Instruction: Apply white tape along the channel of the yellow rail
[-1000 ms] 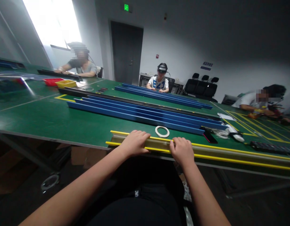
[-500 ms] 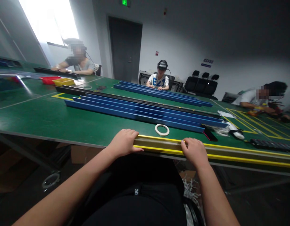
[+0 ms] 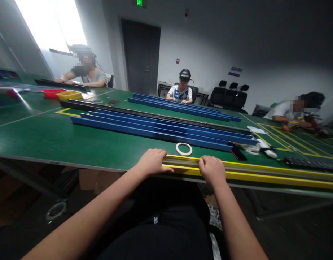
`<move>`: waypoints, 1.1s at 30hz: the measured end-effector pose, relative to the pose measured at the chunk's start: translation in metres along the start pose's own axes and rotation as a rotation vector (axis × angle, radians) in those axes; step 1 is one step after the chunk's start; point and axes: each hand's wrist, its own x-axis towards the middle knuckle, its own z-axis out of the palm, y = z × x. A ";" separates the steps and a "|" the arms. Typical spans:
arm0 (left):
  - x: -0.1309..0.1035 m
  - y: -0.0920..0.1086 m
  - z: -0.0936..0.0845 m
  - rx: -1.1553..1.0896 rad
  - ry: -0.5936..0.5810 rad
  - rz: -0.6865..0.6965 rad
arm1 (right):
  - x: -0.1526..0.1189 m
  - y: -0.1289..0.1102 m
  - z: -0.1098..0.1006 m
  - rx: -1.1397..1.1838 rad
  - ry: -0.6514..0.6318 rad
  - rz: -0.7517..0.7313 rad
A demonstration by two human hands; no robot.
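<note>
A long channel with yellow edges (image 3: 263, 174) lies along the near edge of the green table. My left hand (image 3: 152, 162) grips its left end, fingers over the far side and thumb along the near side. A short way to the right, my right hand (image 3: 213, 169) is closed around the same channel. Just beyond the gap between my hands lies a white tape ring (image 3: 184, 144). Several blue channels (image 3: 152, 135) lie side by side past the ring.
A black phone (image 3: 239, 153) and a black slotted strip (image 3: 312, 164) lie at the right on the table (image 3: 42, 141). Red (image 3: 53, 94) and yellow trays (image 3: 70, 95) stand at the left. Three people sit around the table's far sides.
My left hand has shifted right and my right hand left, so they are closer together on the yellow-edged channel. The view has moved slightly.
</note>
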 end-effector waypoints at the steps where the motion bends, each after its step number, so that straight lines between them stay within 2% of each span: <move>1: 0.001 -0.001 0.001 0.003 -0.010 -0.002 | -0.001 -0.001 -0.001 0.007 0.037 0.001; 3: 0.003 -0.002 0.002 0.013 -0.022 -0.002 | -0.003 -0.004 -0.003 0.016 0.109 -0.012; 5: 0.004 -0.001 0.003 0.020 -0.016 0.006 | -0.007 -0.007 -0.004 0.025 0.091 -0.075; 8: 0.004 0.000 0.004 0.019 0.002 0.007 | -0.010 -0.010 -0.005 0.036 -0.088 -0.165; 11: 0.003 0.001 0.004 0.005 0.001 -0.009 | -0.008 -0.012 -0.007 0.043 -0.237 -0.174; 15: 0.002 0.000 0.004 0.004 0.010 -0.007 | -0.004 -0.014 -0.015 0.047 -0.319 -0.194; 23: 0.003 0.000 0.004 0.010 0.005 -0.006 | 0.006 -0.020 -0.024 0.066 -0.547 -0.085; 29: 0.003 -0.001 0.004 0.003 0.011 -0.004 | 0.009 -0.018 -0.025 0.077 -0.598 -0.097; 33: 0.003 -0.001 0.005 0.005 0.019 0.000 | 0.005 -0.017 -0.024 0.066 -0.532 -0.123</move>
